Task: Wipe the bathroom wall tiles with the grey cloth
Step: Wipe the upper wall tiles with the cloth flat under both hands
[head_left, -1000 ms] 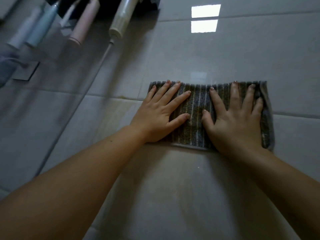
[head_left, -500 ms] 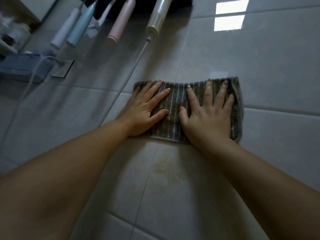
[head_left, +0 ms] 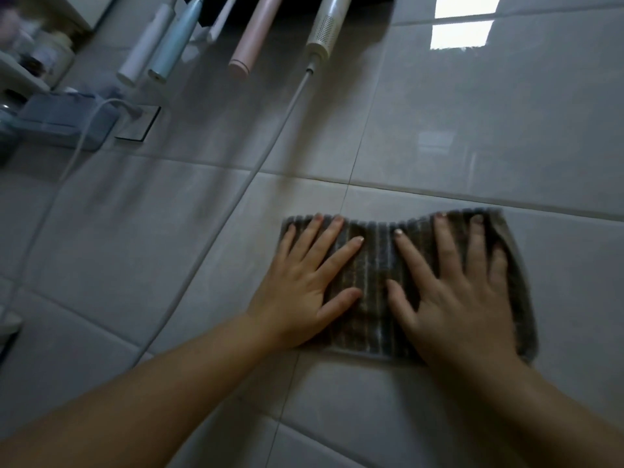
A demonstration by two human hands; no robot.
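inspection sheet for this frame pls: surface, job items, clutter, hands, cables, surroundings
Surface: glossy grey wall tiles, pale grout lines, window glare at top right.
Job's things: striped grey cloth spread flat on the tiles, across a vertical grout line.
Clutter: white handle, blue handle, pink handle and white device hanging above the cloth, apart from it.
Grippers: left hand and right hand pressed flat on the cloth, fingers spread.
Cables: white cord from the white device runs down left of the cloth; a second cord leaves the wall socket.
Surroundings: blurred shelf with bottles at far left.
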